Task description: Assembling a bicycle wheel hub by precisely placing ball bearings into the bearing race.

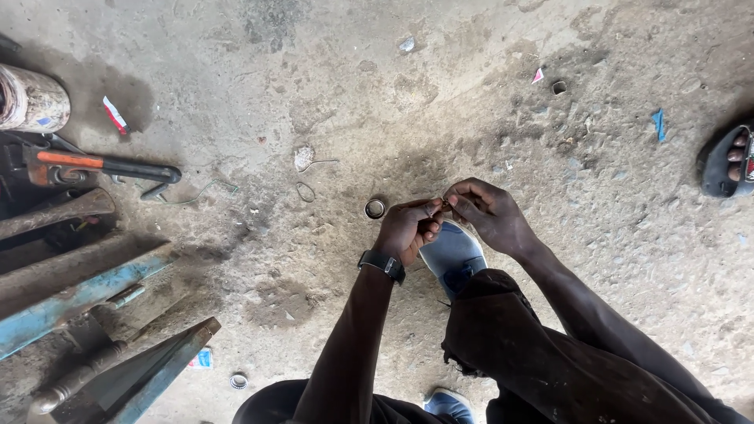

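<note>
Left hand (408, 228) and right hand (485, 210) pinch a small dark part (444, 205) between their fingertips, above a blue shoe (454, 255); its long axis cannot be told. A metal ring (375, 208) lies just left.

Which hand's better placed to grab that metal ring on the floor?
Left. The left hand sits right beside the metal ring, on its side of the body. The right hand is farther off and would have to cross over the left. Both pinch a small part between fingertips.
</note>
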